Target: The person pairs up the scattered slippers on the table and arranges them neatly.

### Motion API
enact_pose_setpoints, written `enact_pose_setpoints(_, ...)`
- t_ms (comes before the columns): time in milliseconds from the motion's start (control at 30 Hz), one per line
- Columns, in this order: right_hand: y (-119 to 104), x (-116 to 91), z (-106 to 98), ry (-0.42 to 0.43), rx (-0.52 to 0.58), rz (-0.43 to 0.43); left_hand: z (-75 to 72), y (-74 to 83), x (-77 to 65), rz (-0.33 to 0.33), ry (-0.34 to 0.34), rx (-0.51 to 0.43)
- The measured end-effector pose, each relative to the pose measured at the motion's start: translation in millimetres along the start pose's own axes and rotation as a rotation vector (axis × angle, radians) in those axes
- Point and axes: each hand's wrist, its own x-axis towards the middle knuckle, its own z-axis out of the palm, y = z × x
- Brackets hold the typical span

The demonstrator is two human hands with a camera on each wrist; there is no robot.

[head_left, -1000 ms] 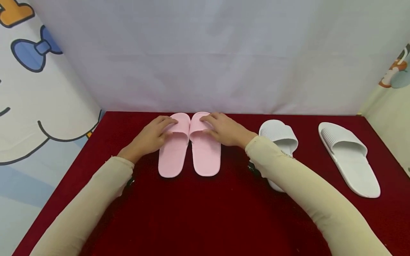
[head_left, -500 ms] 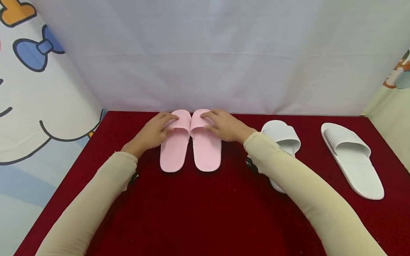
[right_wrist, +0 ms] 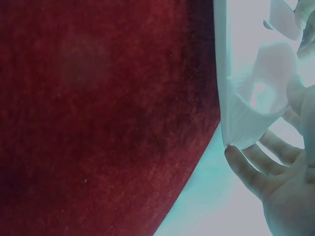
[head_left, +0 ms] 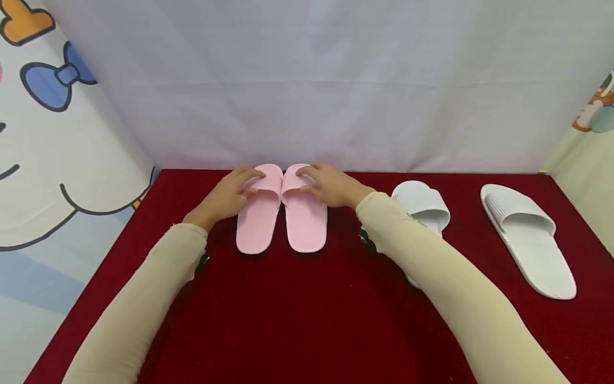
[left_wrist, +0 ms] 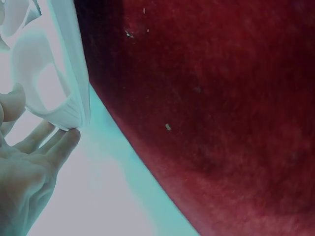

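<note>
Two pink slide slippers stand side by side near the back edge of the red cloth, straps toward the back and touching at their inner sides. My left hand [head_left: 225, 194] holds the left pink slipper [head_left: 256, 226] at the outer side of its strap, fingertips on the strap, thumb by its opening. In the same way my right hand [head_left: 333, 185] holds the right pink slipper [head_left: 307, 226]. Both wrist views show fingertips against the side of the strap; there the slippers [left_wrist: 74, 93] look pale and washed out.
To the right, a white slipper [head_left: 419, 200] lies partly hidden under my right sleeve [head_left: 431, 266]. Another white slipper [head_left: 532, 245] rests at an angle farther right. A white curtain [head_left: 336, 85] hangs behind the red cloth [head_left: 297, 320]; a cartoon-printed curtain [head_left: 62, 149] is at left.
Both pink slippers have slid slightly toward the back edge, and lately a little left, together with my hands. The white slippers stay where they were.
</note>
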Motion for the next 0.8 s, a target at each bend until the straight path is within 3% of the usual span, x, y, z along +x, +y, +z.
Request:
enact_pose_setpoints(433,3,7,6,-0.063,-0.003,0.01,9.9,-8.8,11.1,-0.043,-0.029,-0.044)
enact_pose_setpoints(800,3,4,10,-0.055,0.004,0.027,13.6,-9.1,10.9,-0.06,-0.041,-0.073)
